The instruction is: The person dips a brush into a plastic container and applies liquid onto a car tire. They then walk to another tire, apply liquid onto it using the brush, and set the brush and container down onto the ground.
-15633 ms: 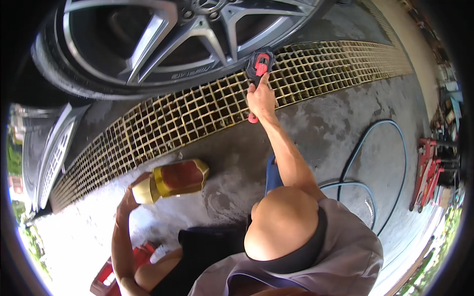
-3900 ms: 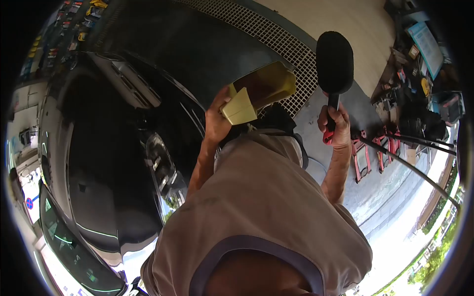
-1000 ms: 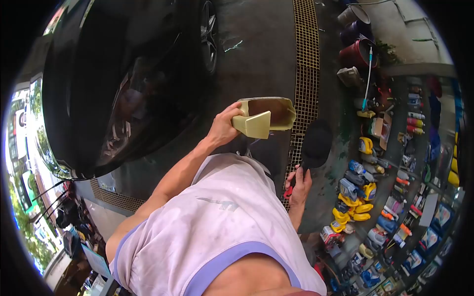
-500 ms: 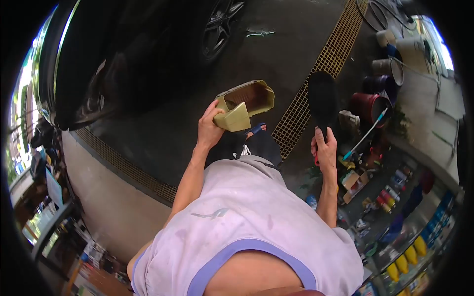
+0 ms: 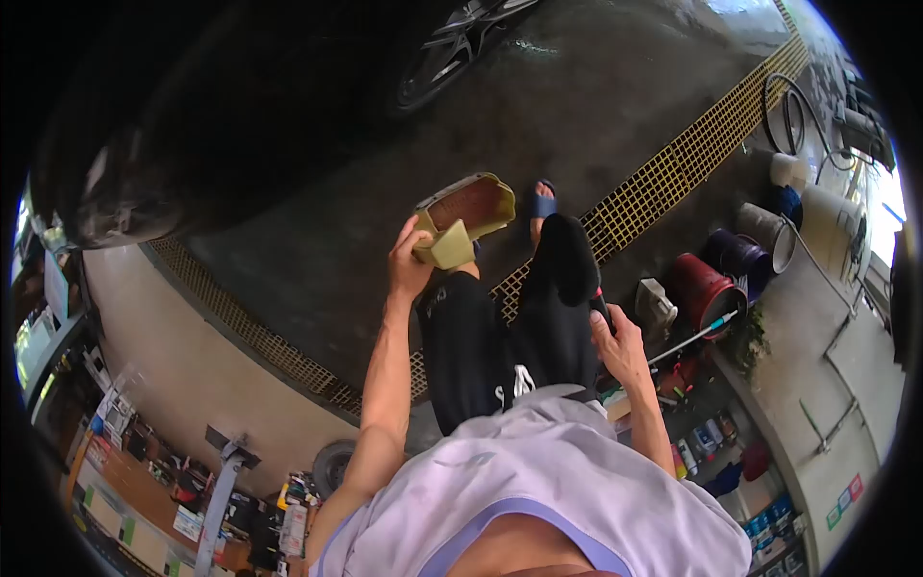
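Observation:
My left hand (image 5: 411,262) grips an olive-yellow plastic container (image 5: 448,246) by its near left side. The container is open-topped, with a brownish inside and a raised block at the near end; what it contains I cannot make out. In my right hand (image 5: 622,348) is the black and red handle of a black brush (image 5: 567,258) with a long, rounded head. The head points away from me, over my right leg, and stands apart from the container. My fingers wrap round the handle and partly hide it.
A dark car with a spoked wheel (image 5: 452,53) stands ahead on the left. A yellow floor grating (image 5: 663,183) crosses the dark wet floor. To the right are a red bucket (image 5: 694,285), other buckets, a hose (image 5: 790,113) and a teal-tipped pole (image 5: 716,325). Cluttered shelves stand behind.
My view has turned and I have stepped, with a sandalled foot now forward beside the grating. The brush has come down and left, closer to the container, which stays in my left hand.

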The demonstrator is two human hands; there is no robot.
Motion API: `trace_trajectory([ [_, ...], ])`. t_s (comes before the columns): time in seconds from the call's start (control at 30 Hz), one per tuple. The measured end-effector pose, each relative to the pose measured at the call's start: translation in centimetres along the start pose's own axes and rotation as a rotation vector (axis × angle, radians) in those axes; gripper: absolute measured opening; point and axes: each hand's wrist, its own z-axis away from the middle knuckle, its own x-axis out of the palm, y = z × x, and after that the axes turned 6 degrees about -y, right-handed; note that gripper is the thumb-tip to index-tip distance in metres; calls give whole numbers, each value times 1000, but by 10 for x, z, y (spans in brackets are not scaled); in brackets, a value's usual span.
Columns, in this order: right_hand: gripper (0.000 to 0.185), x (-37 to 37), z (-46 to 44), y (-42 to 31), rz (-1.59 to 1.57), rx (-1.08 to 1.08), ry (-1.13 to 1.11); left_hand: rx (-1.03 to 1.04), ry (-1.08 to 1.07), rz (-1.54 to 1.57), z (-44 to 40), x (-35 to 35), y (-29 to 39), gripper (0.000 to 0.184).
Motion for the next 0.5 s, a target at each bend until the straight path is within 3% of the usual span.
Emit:
trace_trajectory([
  [0.2,34,-28,-179,20,383,-280,-50,-160,155,47,-41,101,-91,23],
  [0.23,34,-26,-218,20,435,-271,-57,-157,174,30,-50,122,-115,23],
  [0.3,35,-15,-297,38,461,-453,-35,-121,207,-35,-65,159,-168,23],
  [0.4,40,12,-382,23,546,-354,-154,-370,235,249,-79,191,-215,28],
  [0.5,48,65,-447,18,586,-348,-117,-280,300,155,-98,218,-273,34],
])
